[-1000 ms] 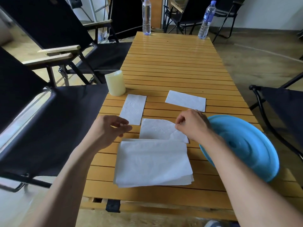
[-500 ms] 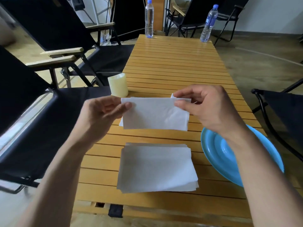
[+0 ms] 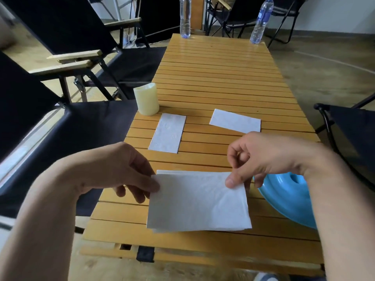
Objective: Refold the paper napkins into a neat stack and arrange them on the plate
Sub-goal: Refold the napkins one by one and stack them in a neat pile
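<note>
L hand point(image 3: 121, 171) fingers pinch napkin point(image 3: 199, 201) left edge, R hand point(image 3: 269, 159) fingers pinch right corner, plate point(image 3: 288, 201) beside

Held napkin point(image 3: 199, 199) now atop stack point(image 3: 223, 229)

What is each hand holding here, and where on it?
Both hold one white folded paper napkin: left hand pinches its upper left corner, right hand its upper right corner.
</note>
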`<state>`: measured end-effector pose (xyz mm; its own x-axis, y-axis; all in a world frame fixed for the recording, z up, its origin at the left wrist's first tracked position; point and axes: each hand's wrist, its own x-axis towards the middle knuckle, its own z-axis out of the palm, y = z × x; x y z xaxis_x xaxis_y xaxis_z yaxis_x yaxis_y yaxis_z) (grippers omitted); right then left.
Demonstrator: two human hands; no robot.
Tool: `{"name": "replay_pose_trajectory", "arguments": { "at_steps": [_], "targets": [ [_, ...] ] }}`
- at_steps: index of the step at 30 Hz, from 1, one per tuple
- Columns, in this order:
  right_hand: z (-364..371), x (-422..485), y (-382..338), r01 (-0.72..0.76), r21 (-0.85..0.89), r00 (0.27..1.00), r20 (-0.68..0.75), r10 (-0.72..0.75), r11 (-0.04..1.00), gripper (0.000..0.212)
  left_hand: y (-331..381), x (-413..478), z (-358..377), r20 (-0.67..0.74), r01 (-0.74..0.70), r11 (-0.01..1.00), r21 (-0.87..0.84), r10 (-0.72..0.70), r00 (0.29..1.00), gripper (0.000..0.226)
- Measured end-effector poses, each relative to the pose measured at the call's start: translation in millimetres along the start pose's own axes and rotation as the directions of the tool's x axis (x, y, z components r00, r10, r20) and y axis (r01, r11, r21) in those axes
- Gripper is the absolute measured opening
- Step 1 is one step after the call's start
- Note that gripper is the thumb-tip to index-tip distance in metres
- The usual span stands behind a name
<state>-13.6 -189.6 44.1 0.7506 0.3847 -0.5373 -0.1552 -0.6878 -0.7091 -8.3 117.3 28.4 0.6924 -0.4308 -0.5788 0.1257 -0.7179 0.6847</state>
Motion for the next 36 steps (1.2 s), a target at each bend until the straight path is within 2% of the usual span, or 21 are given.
{"name": "replay_pose_trajectory", "arguments": {
  "at_steps": [10,14,16,18,20,21,23,26,28,30,33,36],
  "targets": [
    [4,20,7,-0.113,-0.154,0.993,-0.06,0.105,0.982,0.051,-5,18,1,-0.015,0.093,0.995,0.039,-0.092,0.996,0.017],
    [3,24,11,-0.126,-0.215,0.991,-0.075,0.112,0.969,0.052,-11,21,-3,-0.016,0.106,0.992,0.069,-0.105,0.994,0.029],
    [-2,23,12,-0.088,-0.128,0.993,-0.09,0.077,0.988,0.051,-17,18,-9,-0.067,0.066,0.998,0.022,-0.064,0.996,0.042],
    [-9,25,15,-0.02,0.01,0.976,-0.218,0.022,1.0,0.045,-26,23,-16,-0.22,-0.008,0.987,-0.158,-0.027,0.975,0.046],
    [-12,36,21,0.053,0.069,0.901,-0.433,-0.018,0.996,0.033,-34,45,-13,-0.467,-0.096,0.962,-0.257,-0.037,0.883,0.032],
    [-11,42,25,0.077,0.069,0.851,-0.524,-0.029,0.995,0.027,-37,60,-8,-0.609,-0.084,0.978,-0.191,-0.051,0.791,0.024],
    [-6,55,34,0.081,0.018,0.786,-0.616,-0.053,0.997,0.015,-39,90,10,-0.796,0.052,0.998,0.02,-0.015,0.606,0.026],
    [1,64,42,0.027,-0.113,0.795,-0.6,-0.09,0.993,0.008,-40,114,31,-0.9,0.226,0.97,0.094,-0.015,0.435,0.043],
    [2,66,43,0.02,-0.152,0.79,-0.604,-0.109,0.988,0.01,-40,120,35,-0.925,0.292,0.946,0.141,0.021,0.38,0.05],
    [2,67,42,0.02,-0.162,0.781,-0.614,-0.117,0.987,0.01,-38,123,33,-0.922,0.277,0.954,0.118,0.002,0.387,0.046],
    [3,66,43,0.004,-0.181,0.781,-0.614,-0.116,0.983,0.011,-35,122,25,-0.866,0.175,0.981,-0.084,-0.158,0.474,0.03],
    [2,65,42,-0.006,-0.188,0.772,-0.626,-0.115,0.982,0.014,-33,114,18,-0.828,0.085,0.99,-0.11,-0.138,0.544,0.016]
  ]
}}
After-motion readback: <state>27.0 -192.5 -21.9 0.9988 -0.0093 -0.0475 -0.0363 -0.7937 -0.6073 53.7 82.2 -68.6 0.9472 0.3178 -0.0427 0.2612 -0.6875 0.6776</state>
